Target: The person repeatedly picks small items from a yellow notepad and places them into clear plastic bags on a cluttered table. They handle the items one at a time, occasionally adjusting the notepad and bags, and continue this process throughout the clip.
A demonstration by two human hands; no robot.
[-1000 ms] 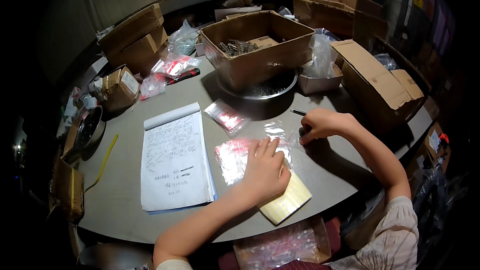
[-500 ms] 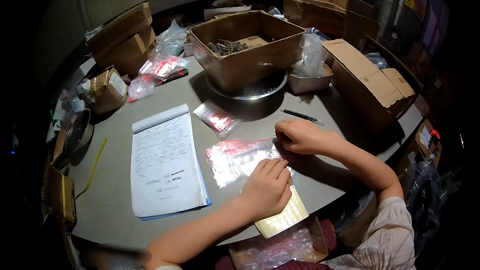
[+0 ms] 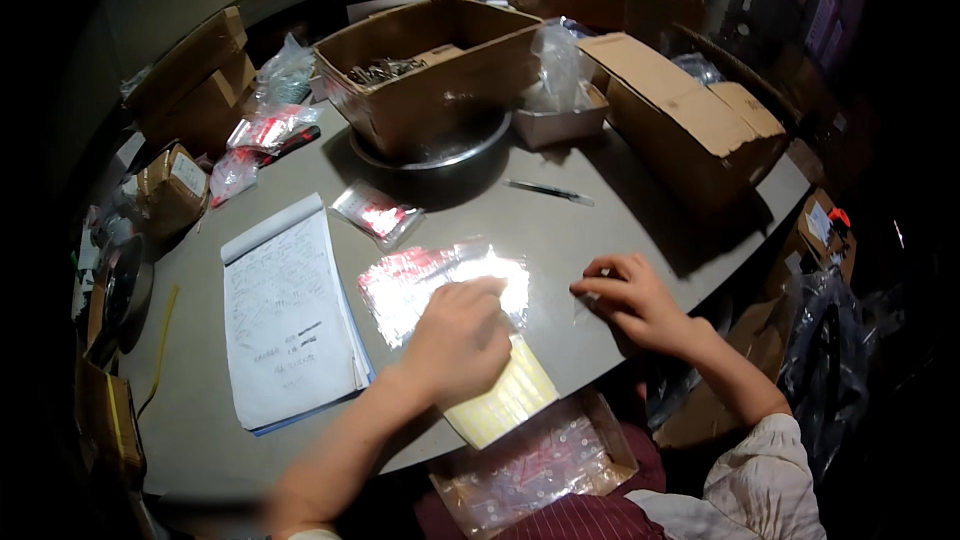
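Our left hand [image 3: 458,338] lay flat, fingers together, on one glossy clear bag [image 3: 440,280] mid-table, beside one yellow label sheet [image 3: 505,400]. Our right hand [image 3: 630,298] pinched something too small to tell. One lined notepad [image 3: 285,315] lay left; one open cardboard box [image 3: 435,75] stood behind.

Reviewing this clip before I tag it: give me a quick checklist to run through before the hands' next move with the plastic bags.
1. Left hand flat on the clear plastic bags: ok.
2. Right hand pinching something small: cannot tell what.
3. Yellow sheet overhangs the table edge: not ok.
4. Notepad lies apart from the bags: ok.
5. Pen lies away from both hands: ok.
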